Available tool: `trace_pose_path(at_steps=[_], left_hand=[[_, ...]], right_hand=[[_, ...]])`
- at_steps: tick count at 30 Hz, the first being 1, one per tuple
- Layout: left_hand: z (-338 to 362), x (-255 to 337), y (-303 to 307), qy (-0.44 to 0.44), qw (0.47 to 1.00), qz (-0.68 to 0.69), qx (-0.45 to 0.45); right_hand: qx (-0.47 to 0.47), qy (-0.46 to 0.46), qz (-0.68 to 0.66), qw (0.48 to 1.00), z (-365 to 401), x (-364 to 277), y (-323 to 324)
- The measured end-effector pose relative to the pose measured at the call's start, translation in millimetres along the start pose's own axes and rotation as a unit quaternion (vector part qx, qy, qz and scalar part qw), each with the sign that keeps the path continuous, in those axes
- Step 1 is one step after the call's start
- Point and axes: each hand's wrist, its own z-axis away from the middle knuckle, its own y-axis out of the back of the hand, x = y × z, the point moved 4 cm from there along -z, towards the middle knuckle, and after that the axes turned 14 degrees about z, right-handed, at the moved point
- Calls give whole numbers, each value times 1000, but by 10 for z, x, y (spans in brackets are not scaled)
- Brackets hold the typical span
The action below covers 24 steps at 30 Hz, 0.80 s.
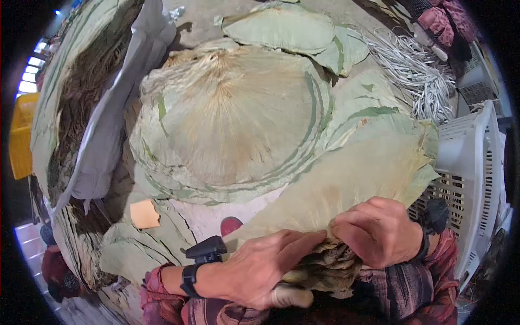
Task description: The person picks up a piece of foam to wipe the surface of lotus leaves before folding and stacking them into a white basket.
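A large pale green dried leaf [346,179], likely a lotus leaf, stretches from my lap toward the right. My left hand [265,265] is closed, its fingers pressed on the leaf's near edge; a light-coloured cover shows on one fingertip. Beside it, my right hand [379,230] has its fingers curled in a pinch on the same edge. Below and between the hands lies a crumpled brownish bundle of leaf layers [325,268], partly hidden by the fingers. Ahead of both hands rests a broad round stack of dried leaves [233,119] with veins fanning from its top.
More folded leaves [86,97] stand at left against a white sack [116,103]. A tan scrap [144,214] lies on leaves at lower left. White strips [414,70] are heaped at upper right, near another person's sleeve [441,24]. A white plastic basket [468,157] stands at right.
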Motion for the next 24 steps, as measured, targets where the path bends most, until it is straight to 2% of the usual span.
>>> trace_pose_path(at_steps=[1, 3, 4, 5, 7, 10, 11, 13, 14, 17, 18, 22, 24], left_hand=[[-4, 43, 6, -2, 1000, -10, -3], [-12, 150, 14, -7, 994, -91, 60], [-55, 18, -38, 47, 985, -130, 101], [-72, -152, -78, 39, 984, -143, 102], [-92, -432, -27, -6, 948, -269, 168], [-59, -408, -52, -30, 945, -275, 173], [-45, -346, -69, -42, 939, -293, 172], [-40, -183, -48, -44, 939, -291, 179], [-30, -98, -30, -12, 943, -288, 164], [62, 266, -37, -51, 938, -300, 169], [109, 401, -48, -21, 950, -272, 149], [298, 841, -219, -28, 938, -304, 163], [371, 980, -296, -78, 917, -326, 216]], right_hand=[[9, 0, 4, 1000, -58, -27, -16], [73, -36, 51, 995, -186, -71, -85], [16, -35, 27, 999, -272, -30, -183], [28, -32, 36, 998, -299, 30, -289], [19, -24, 29, 999, -377, 192, -530], [28, -17, 25, 999, -304, 152, -548], [47, -14, 38, 998, -291, 141, -532], [25, -10, 39, 999, -337, 131, -431], [29, -3, 38, 999, -357, 82, -296], [35, 9, 65, 997, -392, -114, 55], [48, 19, 69, 996, -386, -190, 163], [30, 11, 81, 996, -310, -522, 521], [53, 12, 117, 992, -207, -681, 732]])
